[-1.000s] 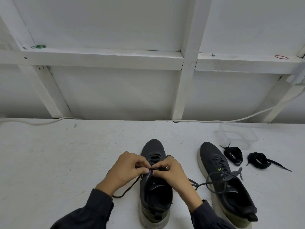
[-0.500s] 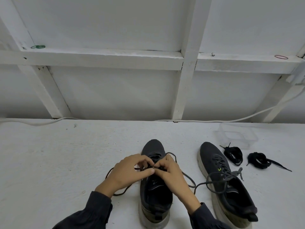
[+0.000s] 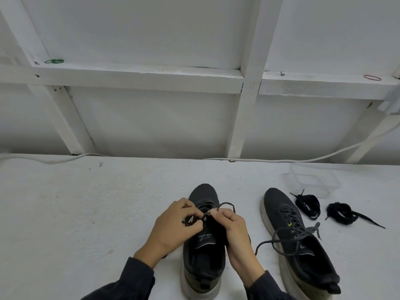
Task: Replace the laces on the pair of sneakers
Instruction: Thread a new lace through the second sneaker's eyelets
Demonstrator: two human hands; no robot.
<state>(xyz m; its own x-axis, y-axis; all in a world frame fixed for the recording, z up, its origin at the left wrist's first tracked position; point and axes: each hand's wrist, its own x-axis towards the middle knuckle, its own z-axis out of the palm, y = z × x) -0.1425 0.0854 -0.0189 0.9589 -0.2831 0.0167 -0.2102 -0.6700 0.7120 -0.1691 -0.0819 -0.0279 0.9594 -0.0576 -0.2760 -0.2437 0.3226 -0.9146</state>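
Two dark grey sneakers with pale soles stand toe-away on the white table. The left sneaker [image 3: 203, 252] lies between my hands. My left hand [image 3: 175, 226] curls over its lacing on the left and pinches the grey lace there. My right hand [image 3: 232, 226] pinches the same grey lace [image 3: 225, 205] at the eyelets, a loop of it arching over the toe. The right sneaker [image 3: 296, 245] stands apart with its grey lace [image 3: 290, 237] loosened and looping out. Two coiled black laces [image 3: 308, 205] [image 3: 344, 213] lie to the right.
A clear plastic container [image 3: 311, 180] sits behind the black laces. A white cable [image 3: 281, 160] runs along the table's back edge under the white framed wall. Bare table stretches to the left.
Both hands moved a little toward the toe, working the grey lace at the eyelets. The lace's slack at the left of the shoe is gone from view; a loop now arches over the toe.
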